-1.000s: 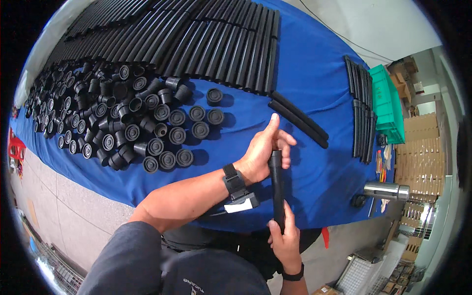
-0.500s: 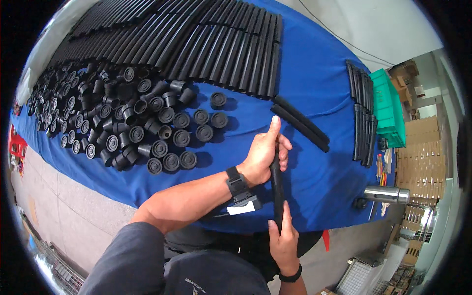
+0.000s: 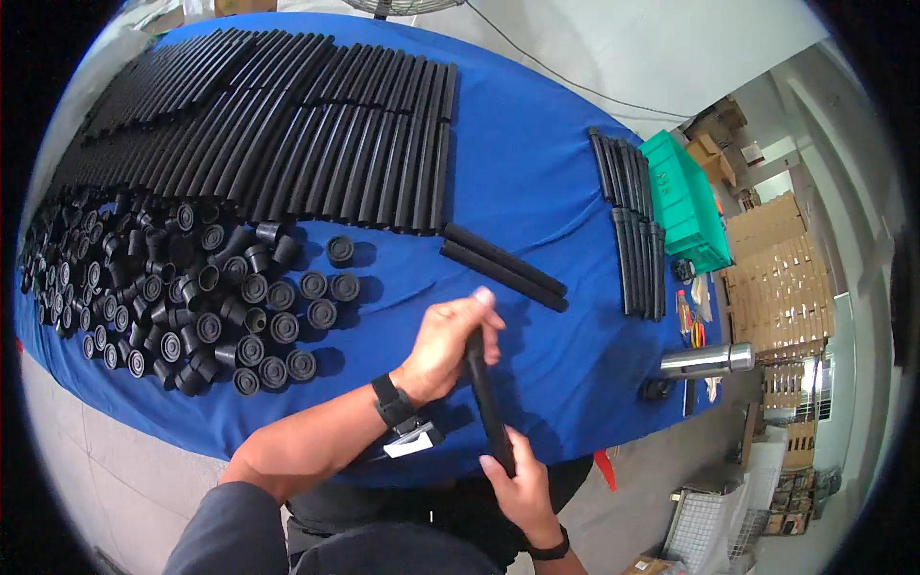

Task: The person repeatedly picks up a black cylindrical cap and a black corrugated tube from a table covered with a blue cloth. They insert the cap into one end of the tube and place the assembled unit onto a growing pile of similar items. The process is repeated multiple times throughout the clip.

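Left hand (image 3: 439,350) in grip round black tube (image 3: 490,407), far end; right hand (image 3: 527,489) likewise, near end.

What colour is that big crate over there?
The crate is bluish green, best seen in the head view.

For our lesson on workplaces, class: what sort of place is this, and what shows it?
Probably a workshop or assembly space: rows of black tubes and a heap of black caps on a blue-covered table, with stacked brown cardboard beyond.
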Motion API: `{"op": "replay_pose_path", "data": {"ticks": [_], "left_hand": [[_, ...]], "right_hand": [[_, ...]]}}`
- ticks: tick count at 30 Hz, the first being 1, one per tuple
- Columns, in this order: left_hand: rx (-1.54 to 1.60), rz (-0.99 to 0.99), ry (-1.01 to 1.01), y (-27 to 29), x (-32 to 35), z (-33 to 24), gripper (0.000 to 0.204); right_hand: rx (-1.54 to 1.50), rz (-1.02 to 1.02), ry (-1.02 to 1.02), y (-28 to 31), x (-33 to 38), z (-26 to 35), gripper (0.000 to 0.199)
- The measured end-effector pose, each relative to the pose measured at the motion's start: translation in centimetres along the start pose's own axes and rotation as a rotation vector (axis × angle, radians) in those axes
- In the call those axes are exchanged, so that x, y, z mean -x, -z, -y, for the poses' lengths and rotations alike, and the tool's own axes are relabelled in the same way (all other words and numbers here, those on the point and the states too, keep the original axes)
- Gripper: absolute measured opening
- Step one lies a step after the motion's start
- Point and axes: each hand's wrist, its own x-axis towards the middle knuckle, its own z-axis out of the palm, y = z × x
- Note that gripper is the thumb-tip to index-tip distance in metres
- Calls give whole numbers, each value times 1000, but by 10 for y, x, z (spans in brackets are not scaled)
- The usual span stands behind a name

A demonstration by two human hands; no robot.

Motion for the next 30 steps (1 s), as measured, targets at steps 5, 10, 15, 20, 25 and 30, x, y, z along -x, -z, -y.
{"op": "replay_pose_path", "data": {"ticks": [5, 10, 15, 20, 25, 30], "left_hand": [[-606, 261, 66, 0, 2, -20, 28], [-779, 243, -45, 10, -3, -2, 33], [-701, 336, 105, 17, 6, -24, 35], [-679, 268, 28, 13, 0, -13, 36], [-743, 358, 29, 6, 4, -20, 31], [-689, 296, -119, 12, -3, -9, 34]], "right_hand": [[-811, 213, -343, 24, 10, 27, 49], [172, -101, 31, 5, 8, 9, 50], [-583, 142, -272, 2, 12, 48, 38], [-298, 249, -157, -19, 4, 3, 44], [-589, 304, -237, -4, 9, 4, 40], [366, -107, 444, 4, 6, -30, 38]]}}
